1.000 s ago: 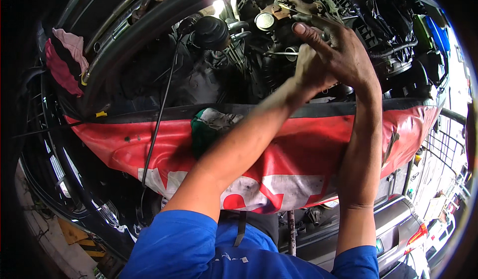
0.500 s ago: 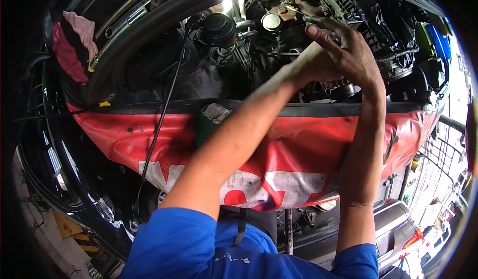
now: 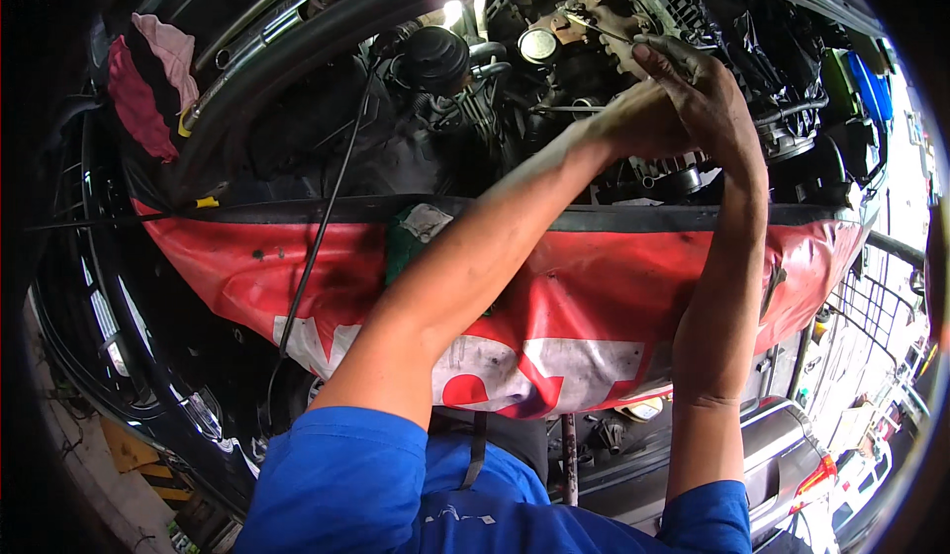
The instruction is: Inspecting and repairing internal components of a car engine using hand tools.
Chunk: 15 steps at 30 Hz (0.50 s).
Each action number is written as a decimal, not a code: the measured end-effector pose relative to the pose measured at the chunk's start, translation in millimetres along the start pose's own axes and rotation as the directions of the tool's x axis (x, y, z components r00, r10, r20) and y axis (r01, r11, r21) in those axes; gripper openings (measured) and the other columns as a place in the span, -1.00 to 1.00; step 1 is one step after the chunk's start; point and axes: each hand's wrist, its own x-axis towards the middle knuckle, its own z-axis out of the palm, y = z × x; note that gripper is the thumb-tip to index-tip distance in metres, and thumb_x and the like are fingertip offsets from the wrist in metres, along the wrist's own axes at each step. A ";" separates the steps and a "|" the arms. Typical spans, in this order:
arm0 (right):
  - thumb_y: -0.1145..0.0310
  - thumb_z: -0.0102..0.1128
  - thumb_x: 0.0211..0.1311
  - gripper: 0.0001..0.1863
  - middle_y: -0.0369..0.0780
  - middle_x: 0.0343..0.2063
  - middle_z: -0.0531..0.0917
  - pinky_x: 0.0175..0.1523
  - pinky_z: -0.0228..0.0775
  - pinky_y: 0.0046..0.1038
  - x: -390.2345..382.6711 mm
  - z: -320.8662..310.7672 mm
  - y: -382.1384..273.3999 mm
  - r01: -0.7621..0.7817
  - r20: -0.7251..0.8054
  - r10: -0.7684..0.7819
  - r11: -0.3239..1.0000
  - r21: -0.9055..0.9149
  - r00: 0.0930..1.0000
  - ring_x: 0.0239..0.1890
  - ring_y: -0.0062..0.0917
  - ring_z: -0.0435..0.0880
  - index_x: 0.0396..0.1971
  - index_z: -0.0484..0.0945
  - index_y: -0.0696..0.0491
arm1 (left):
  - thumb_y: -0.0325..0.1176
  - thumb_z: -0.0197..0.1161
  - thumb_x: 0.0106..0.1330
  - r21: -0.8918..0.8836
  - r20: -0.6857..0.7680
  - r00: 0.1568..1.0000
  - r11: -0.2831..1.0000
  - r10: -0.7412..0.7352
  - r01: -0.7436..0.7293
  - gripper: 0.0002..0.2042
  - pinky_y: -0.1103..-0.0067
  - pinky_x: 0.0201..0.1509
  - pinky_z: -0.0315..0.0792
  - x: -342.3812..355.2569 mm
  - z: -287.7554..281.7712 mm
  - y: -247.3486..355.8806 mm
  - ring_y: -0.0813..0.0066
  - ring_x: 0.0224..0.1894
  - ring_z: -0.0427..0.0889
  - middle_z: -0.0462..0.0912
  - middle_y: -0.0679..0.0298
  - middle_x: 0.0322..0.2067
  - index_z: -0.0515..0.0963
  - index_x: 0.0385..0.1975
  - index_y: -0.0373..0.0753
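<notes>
Low on the right is a shiny grey car [image 3: 767, 455] with a red lamp [image 3: 813, 483]. Closer, a big red and white plastic sheet [image 3: 604, 282] hangs over the black edge of an open car. Past it is the dark metal engine [image 3: 495, 129], full of pipes, and both hands are over its right part. The right hand [image 3: 708, 89] is on top, with bent fingers near its thumb. The left hand [image 3: 653, 124] is tucked behind it, so its fingers are hidden. I cannot tell if either one holds something. A round, pale metal cap [image 3: 538, 46] is near, left of the hands. A bunched green cloth [image 3: 401, 242] lies on the sheet, by the left arm [image 3: 445, 287].
</notes>
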 end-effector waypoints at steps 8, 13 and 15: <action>-0.09 0.18 0.24 -0.40 -0.03 -0.05 0.65 0.19 0.29 -0.40 -2.4 -2.3 5.6 0.273 0.019 -0.272 0.957 -0.098 0.962 0.05 -0.28 0.61 0.04 0.57 0.14 | -0.35 0.40 -0.01 0.022 -0.413 0.905 0.992 -0.103 0.123 -0.76 0.32 -0.13 0.45 -5.7 26.4 15.2 0.15 -0.20 0.61 0.64 0.05 -0.33 0.59 -0.36 -0.29; -0.07 0.17 0.25 -0.41 -0.03 -0.06 0.66 0.19 0.29 -0.43 0.8 2.4 1.9 0.129 -0.035 -0.125 0.982 0.136 0.992 0.03 -0.34 0.62 0.03 0.57 0.14 | -0.31 0.38 0.05 0.094 -0.054 0.995 0.992 0.084 -0.078 -0.75 0.33 -0.09 0.47 1.3 4.9 -7.4 0.22 -0.20 0.62 0.67 0.12 -0.28 0.60 -0.29 -0.22; -0.07 0.17 0.25 -0.42 -0.03 -0.06 0.66 0.20 0.28 -0.44 -2.2 0.0 5.4 0.074 -0.033 -0.071 0.991 0.114 0.997 0.03 -0.33 0.61 0.04 0.57 0.14 | -0.34 0.34 0.03 0.138 -0.426 0.899 0.989 0.101 -0.046 -0.84 0.31 -0.20 0.47 -4.8 37.6 14.5 0.16 -0.29 0.64 0.64 0.10 -0.42 0.58 -0.43 -0.25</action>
